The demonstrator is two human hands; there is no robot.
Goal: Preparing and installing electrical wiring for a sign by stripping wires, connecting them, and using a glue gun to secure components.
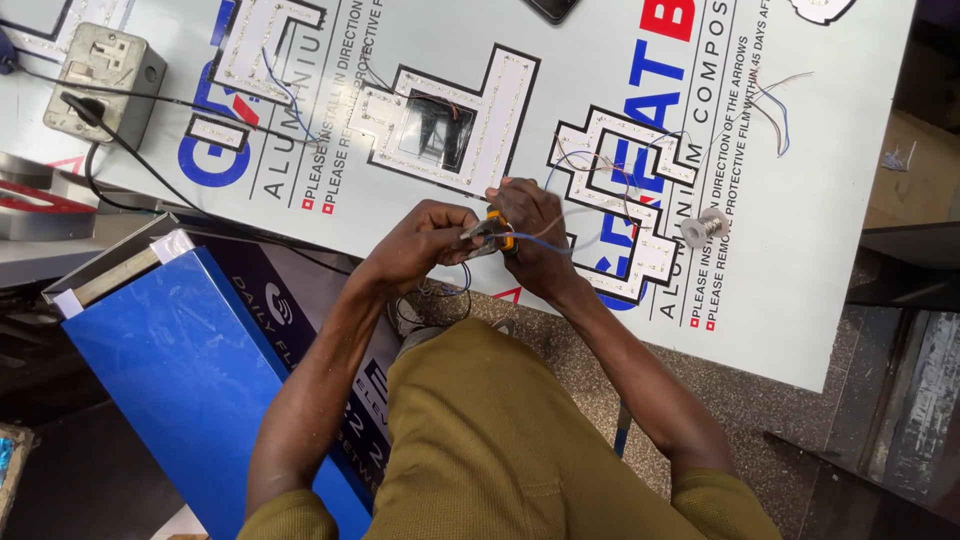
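Note:
My left hand pinches thin wires near the front edge of a large white printed panel. Close beside it, my right hand grips a small tool with an orange handle, its jaws pointing toward the left hand's fingers. A thin blue wire runs across the right hand. Just beyond the hands lie white letter-shaped pieces with black outlines and rows of small lights: one in the middle and one on the right, with loose wires coming from them.
A grey power socket box with a black cable sits at the far left. A small metal spool lies right of the hands. A blue panel leans at the lower left. More loose wires lie at upper right.

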